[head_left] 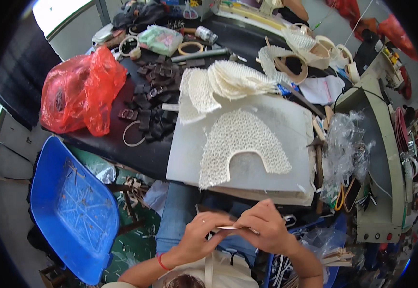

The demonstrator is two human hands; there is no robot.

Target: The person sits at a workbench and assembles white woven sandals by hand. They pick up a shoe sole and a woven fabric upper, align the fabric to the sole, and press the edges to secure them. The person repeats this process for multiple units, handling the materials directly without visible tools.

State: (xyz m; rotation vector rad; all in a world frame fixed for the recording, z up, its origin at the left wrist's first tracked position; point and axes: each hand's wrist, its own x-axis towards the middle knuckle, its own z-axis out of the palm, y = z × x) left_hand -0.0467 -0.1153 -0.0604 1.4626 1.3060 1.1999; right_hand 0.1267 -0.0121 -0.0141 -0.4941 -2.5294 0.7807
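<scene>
A red plastic bag (82, 91) lies left of dark buckle straps (154, 96)

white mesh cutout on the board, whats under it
The arch-shaped white mesh piece lies flat on a pale grey board. The board shows through its notch and weave. More slabs are stacked beneath the board; what lies under those is hidden.

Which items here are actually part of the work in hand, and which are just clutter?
In hand:
- left hand and right hand, both pinching a thin pale strip
- white mesh piece on the grey board, nearest the hands
- mesh stack behind it

Lying about:
- red bag
- blue chair
- dark buckle straps
- clear plastic wrap
</scene>
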